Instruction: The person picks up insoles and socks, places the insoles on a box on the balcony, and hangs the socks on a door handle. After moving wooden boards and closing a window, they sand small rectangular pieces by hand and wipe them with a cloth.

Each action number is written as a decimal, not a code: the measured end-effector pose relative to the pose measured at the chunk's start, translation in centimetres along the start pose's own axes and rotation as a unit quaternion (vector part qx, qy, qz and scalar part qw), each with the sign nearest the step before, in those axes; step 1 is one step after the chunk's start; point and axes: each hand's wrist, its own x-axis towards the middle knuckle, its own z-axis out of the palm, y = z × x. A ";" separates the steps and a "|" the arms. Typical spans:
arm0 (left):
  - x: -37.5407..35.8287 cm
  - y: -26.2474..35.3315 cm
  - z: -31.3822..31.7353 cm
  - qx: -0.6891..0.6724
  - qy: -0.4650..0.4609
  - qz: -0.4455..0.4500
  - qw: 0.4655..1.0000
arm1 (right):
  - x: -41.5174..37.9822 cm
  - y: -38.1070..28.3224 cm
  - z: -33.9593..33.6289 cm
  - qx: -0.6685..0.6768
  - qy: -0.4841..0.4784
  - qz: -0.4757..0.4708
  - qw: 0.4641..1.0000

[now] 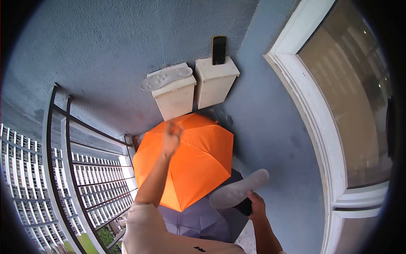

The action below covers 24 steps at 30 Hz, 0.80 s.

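My left hand [171,137] is stretched out over the open orange umbrella [198,148], its fingers smeared by motion. Low on the right, my right hand [256,205] is closed on a grey insole [240,189], which points up and to the right. Something black [244,207] shows just under the insole beside my fingers; its kind I cannot tell. A second, pale grey insole [166,78] with round bumps lies across the lid of the left wall box. Below the orange canopy spreads a dark grey umbrella [194,222], partly covered by it and by my body.
Two cream wall boxes [175,99] are mounted side by side. A phone [218,50] stands upright on the right box [215,82]. Metal railing [65,139] runs along the left, with a tall building beyond. A white-framed window [315,106] is on the right.
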 end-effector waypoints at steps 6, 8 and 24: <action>-18.3 3.8 6.7 -0.292 -0.300 -0.381 0.825 | 3.2 1.8 1.6 0.024 -0.033 -0.013 0.999; -19.8 5.3 7.3 -0.543 -0.178 -0.346 0.744 | 4.0 2.0 2.3 0.040 -0.028 -0.039 0.998; -8.0 7.3 9.6 -0.387 0.037 -0.156 0.908 | 0.9 -0.4 6.8 -0.080 -0.023 -0.117 0.990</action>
